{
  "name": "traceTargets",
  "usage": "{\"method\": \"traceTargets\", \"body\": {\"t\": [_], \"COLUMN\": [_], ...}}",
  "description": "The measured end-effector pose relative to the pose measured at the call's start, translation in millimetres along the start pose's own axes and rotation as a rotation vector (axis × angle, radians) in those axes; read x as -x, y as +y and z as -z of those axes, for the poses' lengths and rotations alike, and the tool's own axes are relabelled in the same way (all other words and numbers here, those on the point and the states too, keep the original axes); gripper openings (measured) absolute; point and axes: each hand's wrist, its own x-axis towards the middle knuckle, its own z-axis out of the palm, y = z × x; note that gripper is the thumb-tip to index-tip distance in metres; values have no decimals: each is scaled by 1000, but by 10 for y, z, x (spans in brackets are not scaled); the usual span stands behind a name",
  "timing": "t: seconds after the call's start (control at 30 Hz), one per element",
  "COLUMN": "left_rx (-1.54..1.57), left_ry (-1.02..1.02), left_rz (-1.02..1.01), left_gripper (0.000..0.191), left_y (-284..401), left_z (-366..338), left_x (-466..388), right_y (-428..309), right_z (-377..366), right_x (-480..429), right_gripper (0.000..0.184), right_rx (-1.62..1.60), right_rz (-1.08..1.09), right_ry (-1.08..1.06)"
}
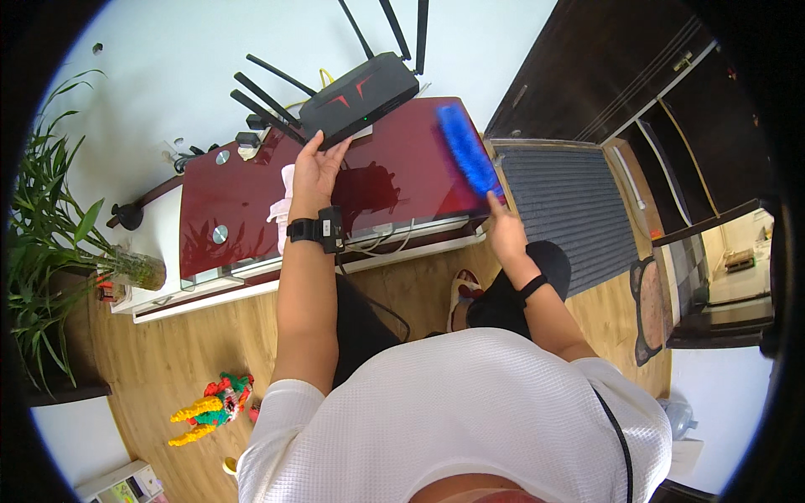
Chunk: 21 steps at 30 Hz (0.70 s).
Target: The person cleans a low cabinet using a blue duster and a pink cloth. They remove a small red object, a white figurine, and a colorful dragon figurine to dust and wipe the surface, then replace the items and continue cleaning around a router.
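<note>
A black wireless router point(358, 97) with several antennas is tilted above the back of a glossy dark-red cabinet top point(251, 201). My left hand point(319, 168) grips its near left corner, with the fingers underneath. My right hand point(505, 227) holds a blue fluffy duster point(466, 151) over the right end of the cabinet top; the duster is slightly blurred. A pale pink cloth point(281, 210) lies on the cabinet top, partly behind my left wrist. Black power adapters point(248, 139) sit at the back edge, left of the router.
Cables point(393, 250) hang along the cabinet's front. A leafy plant in a glass vase point(144, 270) stands at the left. A grey ribbed mat point(560, 214) lies to the right by a dark door. A colourful toy figure point(217, 405) is on the wooden floor.
</note>
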Motion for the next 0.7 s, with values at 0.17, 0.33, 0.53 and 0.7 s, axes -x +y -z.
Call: {"method": "traceTargets", "body": {"t": [0.17, 0.33, 0.53, 0.7], "left_rx": [-32, -21, -91, -77], "left_ry": [-32, 5, -63, -65], "left_rz": [-6, -2, -39, -45], "left_gripper": [41, 39, 37, 36], "left_y": [-6, 33, 143, 126], "left_z": [93, 165, 188, 184], "left_x": [117, 254, 252, 260], "right_y": [309, 739, 426, 147], "right_z": [-143, 382, 1682, 2323], "right_x": [178, 23, 2, -59], "right_gripper": [46, 46, 30, 33], "right_rx": [-115, -68, 584, 484], "right_rz": [1, -432, -584, -285], "right_ry": [-81, 286, -257, -799]}}
